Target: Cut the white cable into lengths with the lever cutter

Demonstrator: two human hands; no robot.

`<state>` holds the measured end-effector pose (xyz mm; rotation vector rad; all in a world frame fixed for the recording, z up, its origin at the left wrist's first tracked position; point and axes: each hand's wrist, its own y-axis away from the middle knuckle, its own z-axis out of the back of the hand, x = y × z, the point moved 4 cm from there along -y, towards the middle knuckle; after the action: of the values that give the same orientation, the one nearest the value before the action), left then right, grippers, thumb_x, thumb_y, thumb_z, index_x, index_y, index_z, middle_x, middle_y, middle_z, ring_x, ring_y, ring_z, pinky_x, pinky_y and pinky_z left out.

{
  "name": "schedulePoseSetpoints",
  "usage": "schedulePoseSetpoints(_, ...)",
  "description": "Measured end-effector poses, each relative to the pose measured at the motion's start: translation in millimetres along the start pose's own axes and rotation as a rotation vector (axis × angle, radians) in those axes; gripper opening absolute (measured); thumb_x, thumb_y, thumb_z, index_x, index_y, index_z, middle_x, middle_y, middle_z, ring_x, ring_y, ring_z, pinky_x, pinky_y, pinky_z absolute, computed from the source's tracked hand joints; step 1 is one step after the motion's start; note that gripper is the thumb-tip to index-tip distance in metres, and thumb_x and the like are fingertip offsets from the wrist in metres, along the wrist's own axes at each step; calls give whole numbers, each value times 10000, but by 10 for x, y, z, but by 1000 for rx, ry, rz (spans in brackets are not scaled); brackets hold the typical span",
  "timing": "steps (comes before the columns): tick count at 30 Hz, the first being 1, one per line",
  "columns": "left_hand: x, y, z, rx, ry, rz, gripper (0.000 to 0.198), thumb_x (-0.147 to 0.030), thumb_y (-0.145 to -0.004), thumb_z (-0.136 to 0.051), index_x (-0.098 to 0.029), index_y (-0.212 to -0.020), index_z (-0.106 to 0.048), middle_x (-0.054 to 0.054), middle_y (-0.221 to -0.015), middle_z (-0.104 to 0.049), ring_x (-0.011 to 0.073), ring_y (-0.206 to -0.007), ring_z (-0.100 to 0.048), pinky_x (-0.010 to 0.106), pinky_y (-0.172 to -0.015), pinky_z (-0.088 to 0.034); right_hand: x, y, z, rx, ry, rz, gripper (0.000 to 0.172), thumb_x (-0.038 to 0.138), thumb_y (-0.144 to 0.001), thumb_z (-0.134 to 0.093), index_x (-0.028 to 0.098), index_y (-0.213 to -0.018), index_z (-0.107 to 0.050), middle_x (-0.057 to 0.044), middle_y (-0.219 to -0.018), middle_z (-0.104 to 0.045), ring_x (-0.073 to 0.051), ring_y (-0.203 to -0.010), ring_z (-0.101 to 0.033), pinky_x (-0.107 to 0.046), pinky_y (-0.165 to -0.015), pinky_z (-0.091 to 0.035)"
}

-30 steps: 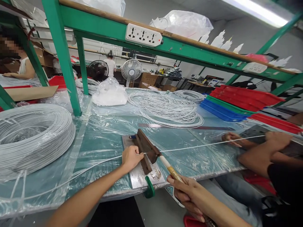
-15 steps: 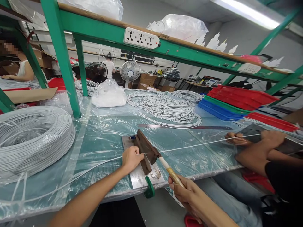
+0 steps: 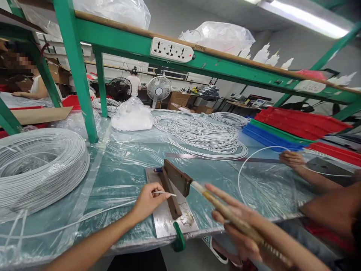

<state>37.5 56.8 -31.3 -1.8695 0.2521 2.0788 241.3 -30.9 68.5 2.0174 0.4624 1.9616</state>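
My left hand (image 3: 149, 200) pinches a white cable (image 3: 165, 193) just behind its free end, which sticks out past the fingertips over the cutter's base bar. The cable trails left across the table. My right hand (image 3: 239, 222), blurred, is loosely around the long handle (image 3: 217, 203) of a lever cutter, some fingers stretched along it. The cutter's brown metal blade arm (image 3: 177, 177) stands swung away from its lower bar (image 3: 172, 199). Both sit on a metal plate (image 3: 163, 224), with a green clamp (image 3: 178, 237) at the table edge.
A large cable coil (image 3: 42, 169) lies at left, loose coils (image 3: 203, 131) at the back. A steel ruler (image 3: 183, 155) lies behind the cutter. Stacked trays (image 3: 296, 124) stand at right, where a co-worker's hand (image 3: 293, 159) holds a curved cable length. A green shelf frame (image 3: 76, 75) rises ahead.
The cable, earlier one straight line through the cutter, is now parted. The blade arm has opened as my right hand raised the handle. The co-worker's piece has moved right and bends.
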Motion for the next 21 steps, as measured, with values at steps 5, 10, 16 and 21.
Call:
schedulePoseSetpoints(5,-146,239,-109,12,145,-16,498,-617,-820,-494,-153,-640,-466,-34,-585,-345,101,-563,-310,232,-536,-222,895,-545,-159,143,-229,136,471,561,-920,-372,161,-1048,-586,-91,-812,-642,-144,-669,-622,-206,-629,-510)
schedulePoseSetpoints(10,-195,388,-307,51,263,56,588,-721,-805,-409,-169,-601,-402,-39,-557,-324,89,-519,-285,236,-490,-197,1473,-1174,-476,322,-116,316,583,621,-949,-254,116,-1177,-435,-162,-1054,-640,-194,-985,-631,-313,-873,-452)
schedulePoseSetpoints(16,-268,469,-243,33,315,49,626,-767,-773,-398,-176,-568,-390,-42,-502,-312,81,-475,-281,233,-464,-182,1605,-1788,-805,223,14,392,480,525,-946,-276,90,-1039,-453,-163,-1086,-618,-181,-1019,-614,-315,-875,-423)
schedulePoseSetpoints(21,-285,487,-119,-3,351,42,674,-844,-687,-402,-187,-537,-363,-46,-461,-316,69,-432,-285,219,-435,-194,1467,-2126,-1032,88,80,420,349,468,-911,-423,136,-1018,-435,-151,-989,-654,-176,-908,-656,-287,-819,-468)
